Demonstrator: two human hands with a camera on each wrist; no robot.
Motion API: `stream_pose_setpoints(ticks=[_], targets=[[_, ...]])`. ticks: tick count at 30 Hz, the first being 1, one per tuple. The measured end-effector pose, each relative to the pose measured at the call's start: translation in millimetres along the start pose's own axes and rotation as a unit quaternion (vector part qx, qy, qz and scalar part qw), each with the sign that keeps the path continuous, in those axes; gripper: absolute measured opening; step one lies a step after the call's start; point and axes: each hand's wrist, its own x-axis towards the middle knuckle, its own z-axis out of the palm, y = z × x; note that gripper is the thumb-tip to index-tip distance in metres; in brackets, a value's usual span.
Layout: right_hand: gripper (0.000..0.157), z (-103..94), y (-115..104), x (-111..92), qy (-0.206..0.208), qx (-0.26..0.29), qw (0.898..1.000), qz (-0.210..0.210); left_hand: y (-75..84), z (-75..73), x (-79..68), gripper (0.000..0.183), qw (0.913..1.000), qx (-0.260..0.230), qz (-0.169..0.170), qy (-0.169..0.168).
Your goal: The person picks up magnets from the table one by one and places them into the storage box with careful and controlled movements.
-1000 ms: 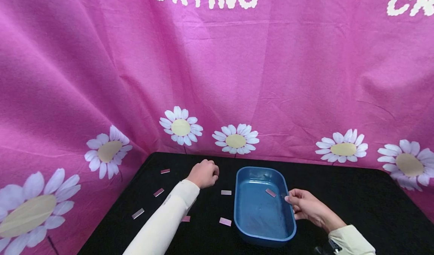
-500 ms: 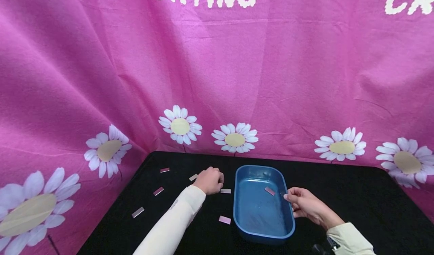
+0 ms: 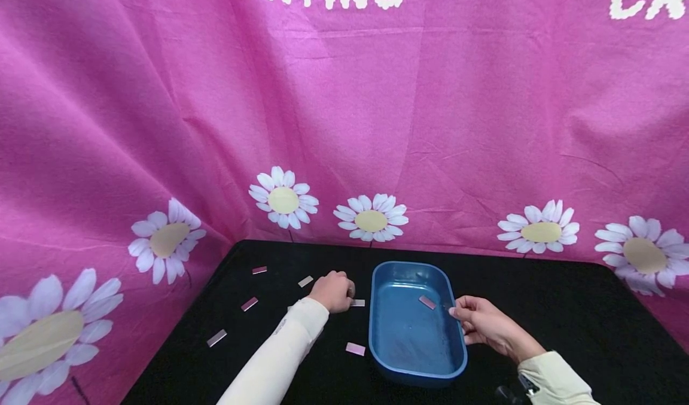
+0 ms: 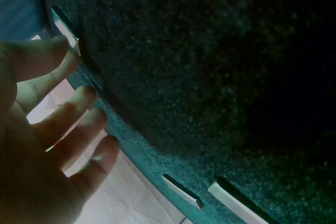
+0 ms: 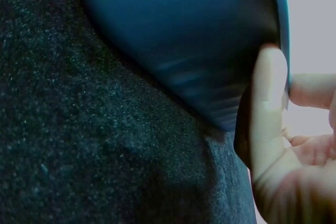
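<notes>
My left hand [image 3: 332,291] reaches down over the black table, left of a blue plastic tub [image 3: 375,327]. Its thumb and index fingertips close on the end of a small flat rectangular tile [image 4: 66,30] that lies on the cloth; the hand partly hides this tile [image 3: 359,303] in the head view. The other fingers are loosely bent and hold nothing. With thumb and fingers, my right hand [image 3: 487,326] grips the tub's right rim; in the right wrist view the thumb presses the tub wall [image 5: 184,30]. One pinkish tile [image 3: 427,302] lies inside the tub.
Several more tiles lie scattered on the black cloth, among them a pink tile [image 3: 355,349] near the tub, a pale tile [image 3: 305,281] behind my left hand and a tile [image 3: 217,338] at far left. A pink flowered curtain [image 3: 344,124] hangs behind the table.
My left hand has moved right and slightly nearer to me, reaching the tile beside the tub and uncovering a pale tile behind it. The right hand keeps its grip on the tub.
</notes>
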Motion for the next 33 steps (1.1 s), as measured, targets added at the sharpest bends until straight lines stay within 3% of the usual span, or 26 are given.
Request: stream_pose_setpoints(ticks=[12,20,33], targets=[[0.018,2.3,0.5,-1.5,0.001,0.0,1.0,0.004,-1.1,3.7,-3.0,0.004,0.9996,0.001,0.006,0.026],[0.017,2.6,-2.6,-1.1,0.007,-0.001,1.0,0.011,-1.9,5.2,-0.3,0.004,0.9997,0.001,-0.01,0.022],[0.016,1.5,-1.5,-1.0,0.003,-0.006,1.0,-0.002,1.5,14.5,4.0,0.016,0.9958,0.078,0.008,0.046]])
